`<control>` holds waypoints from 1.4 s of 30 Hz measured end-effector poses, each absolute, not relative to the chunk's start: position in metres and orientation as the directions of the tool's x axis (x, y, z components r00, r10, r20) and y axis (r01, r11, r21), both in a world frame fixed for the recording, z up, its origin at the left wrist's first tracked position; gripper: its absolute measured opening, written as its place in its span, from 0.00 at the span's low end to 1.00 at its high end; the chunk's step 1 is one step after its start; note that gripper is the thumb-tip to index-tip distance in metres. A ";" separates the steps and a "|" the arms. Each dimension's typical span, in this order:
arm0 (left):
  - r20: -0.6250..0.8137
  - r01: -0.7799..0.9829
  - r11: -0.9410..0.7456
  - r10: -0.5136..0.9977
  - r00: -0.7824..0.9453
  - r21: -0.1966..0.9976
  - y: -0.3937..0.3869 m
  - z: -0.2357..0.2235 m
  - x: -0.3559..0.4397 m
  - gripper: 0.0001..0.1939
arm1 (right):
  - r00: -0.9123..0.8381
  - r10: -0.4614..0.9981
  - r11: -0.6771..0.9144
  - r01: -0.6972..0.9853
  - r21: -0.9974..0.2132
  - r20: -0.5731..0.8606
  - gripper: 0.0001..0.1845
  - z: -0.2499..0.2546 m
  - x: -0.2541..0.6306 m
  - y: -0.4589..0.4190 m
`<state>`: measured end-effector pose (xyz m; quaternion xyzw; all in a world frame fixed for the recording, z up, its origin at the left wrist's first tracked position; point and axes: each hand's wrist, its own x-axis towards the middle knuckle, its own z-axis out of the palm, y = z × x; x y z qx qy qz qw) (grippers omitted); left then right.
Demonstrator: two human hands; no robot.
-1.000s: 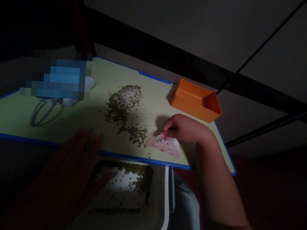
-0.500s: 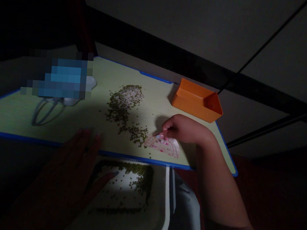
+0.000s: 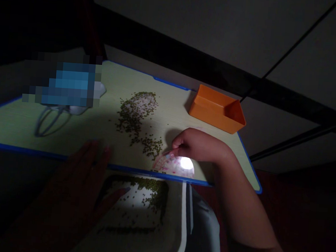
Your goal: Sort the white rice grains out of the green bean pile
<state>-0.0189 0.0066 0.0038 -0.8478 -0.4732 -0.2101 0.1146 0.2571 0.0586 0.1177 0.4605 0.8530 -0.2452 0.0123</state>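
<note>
Nearest you, your left hand (image 3: 75,177) lies in deep shade, fingers apart and gripping nothing, its fingertips over the near border of the table and its thumb above the tub. That white plastic tub with rounded corners (image 3: 183,227) sits below the table edge, with small green beans (image 3: 157,190) banked along its far and right sides and scattered across its floor. Just above the blue border of the pale yellow-green tabletop (image 3: 175,109), your right hand (image 3: 197,145) has thumb and fingers pinched together on a clear, half-round plastic protractor with pink markings (image 3: 171,166). It is close to the near border, with a bright white glare on its right part. Farther off lies a loose heap of green beans and white grains (image 3: 137,108), a mostly green trail running toward the protractor. Beyond your right hand stands an orange open-topped plastic box (image 3: 211,119).

Your right fingers cover the protractor's upper edge; the glare washes out some markings. Your left wrist fades into darkness, and pixelation masks a blue item (image 3: 71,82) at the table's left.

Compared with half a second ago, the protractor is nearer the border, the glare is new, and a few beans now gather at that edge.
</note>
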 end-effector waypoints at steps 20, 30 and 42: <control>0.467 0.852 -0.523 0.752 0.465 -0.006 0.007 0.002 -0.021 0.42 | -0.581 0.782 0.470 0.787 -0.400 -0.226 0.14 0.111 0.251 0.060; 0.474 0.855 -0.519 0.757 0.449 0.018 0.010 -0.003 -0.023 0.42 | -0.541 0.834 0.423 0.750 -0.509 -0.104 0.16 0.121 0.271 0.061; 0.556 0.825 -0.565 0.682 0.476 -0.013 0.014 -0.007 -0.026 0.40 | -0.562 0.766 0.356 0.776 -0.521 -0.313 0.12 0.120 0.274 0.061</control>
